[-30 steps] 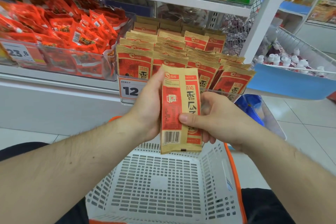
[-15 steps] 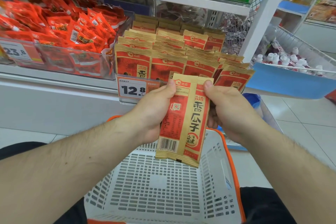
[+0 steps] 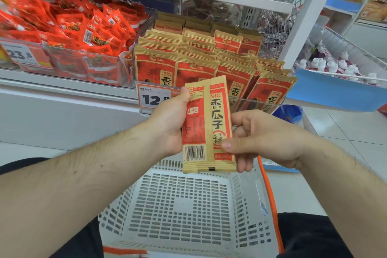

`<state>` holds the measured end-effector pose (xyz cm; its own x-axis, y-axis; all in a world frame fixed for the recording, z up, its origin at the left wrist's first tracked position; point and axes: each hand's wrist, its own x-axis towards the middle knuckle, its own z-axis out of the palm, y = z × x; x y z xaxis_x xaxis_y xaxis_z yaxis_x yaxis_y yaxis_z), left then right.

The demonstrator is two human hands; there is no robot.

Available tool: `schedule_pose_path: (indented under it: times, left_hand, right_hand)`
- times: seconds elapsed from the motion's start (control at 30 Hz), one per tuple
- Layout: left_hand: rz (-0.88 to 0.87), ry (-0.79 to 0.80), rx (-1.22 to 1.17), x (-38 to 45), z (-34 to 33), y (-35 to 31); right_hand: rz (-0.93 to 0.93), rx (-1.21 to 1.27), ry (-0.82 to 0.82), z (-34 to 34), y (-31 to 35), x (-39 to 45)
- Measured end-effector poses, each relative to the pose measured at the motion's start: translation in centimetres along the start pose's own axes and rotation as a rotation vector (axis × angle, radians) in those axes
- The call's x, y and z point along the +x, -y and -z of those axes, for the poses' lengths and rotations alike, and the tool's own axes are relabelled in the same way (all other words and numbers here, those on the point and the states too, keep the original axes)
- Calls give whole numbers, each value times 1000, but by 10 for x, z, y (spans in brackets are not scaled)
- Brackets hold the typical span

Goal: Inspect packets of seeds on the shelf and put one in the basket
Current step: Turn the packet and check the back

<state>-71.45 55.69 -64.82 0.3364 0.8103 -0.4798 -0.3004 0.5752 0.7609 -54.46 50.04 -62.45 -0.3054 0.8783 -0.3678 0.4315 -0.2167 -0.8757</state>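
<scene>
Holding: packet [image 3: 206,125], upright, frame centre, above basket [image 3: 184,205]
Left hand [image 3: 170,123]: grips packet's left edge
Right hand [image 3: 263,140]: pinches its lower right
Shelf [image 3: 69,88]: more packets [image 3: 209,58] behind

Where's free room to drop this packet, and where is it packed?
The white basket floor lies bare between its slotted walls, right below the seed packet gripped by the left hand and right hand. The shelf bin of seed packets is crammed.
</scene>
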Motion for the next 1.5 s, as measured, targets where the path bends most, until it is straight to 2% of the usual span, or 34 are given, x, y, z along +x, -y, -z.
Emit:
schedule_pose_path:
  times: [0.1,0.17,0.23,0.33,0.47,0.6,0.67,0.77,0.8,0.87,1.07,1.2,1.37,1.5]
  left_hand:
    - [-8,-10,24,1,0,0]
    - [-78,-47,117,1,0,3]
    - [-139,-65,235,1,-1,7]
    - [-129,-26,291,0,-3,12]
    - [-123,31,313,-1,-5,11]
    - [-115,160,396,-8,-17,5]
    - [-186,225,410,-6,-14,4]
    - [-224,307,483,-3,-9,5]
    - [-172,324,515,-5,-12,6]
    - [-91,410,460,-7,-3,12]
    - [-78,460,283,-1,-3,15]
    - [-115,340,264,0,-3,14]
    - [-181,227,137,-2,-5,6]
    - [-216,203,87,-3,-5,4]
  right_hand:
    - [9,-47,-12,-3,2,-2]
    - [0,-114,-56,-4,5,-3]
    - [-17,-261,-110,-10,9,-5]
    - [-17,-468,-159,-23,11,-3]
    - [54,-356,-282,-28,10,2]
    - [110,-201,-418,-23,10,8]
    - [115,-186,-436,-24,10,10]
    - [116,-75,-407,-27,9,11]
    - [115,-23,-389,-28,10,10]
    - [115,70,-348,-29,11,9]
    - [125,144,-302,-30,14,6]
    - [108,-1,-295,-24,16,1]
    - [15,-366,-16,-23,21,-14]
    - [59,-350,23,-22,18,-13]
